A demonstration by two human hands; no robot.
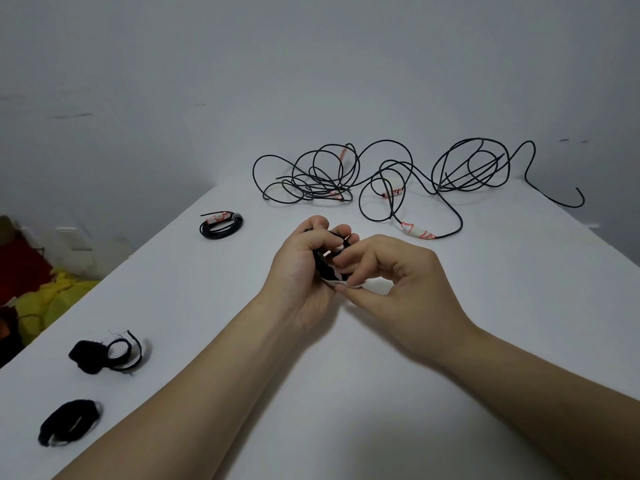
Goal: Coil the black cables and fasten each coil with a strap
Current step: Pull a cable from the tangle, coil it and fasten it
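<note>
My left hand [304, 268] grips a small black cable coil [323, 261] over the middle of the white table [381, 393]; most of the coil is hidden by the fingers. My right hand [391, 275] pinches a strap [356, 284] with a white face at the coil's near side. Farther back lie loose black cables [381, 174] in a tangle, with white and red tags on them. A finished coil [221, 225] with a strap rests at the back left.
Two black straps lie near the table's left edge, one curled strap [107, 355] and one flattened loop strap [69, 422]. Beyond the left edge are yellow and red things [38, 289] on the floor. A grey wall [311, 64] stands behind.
</note>
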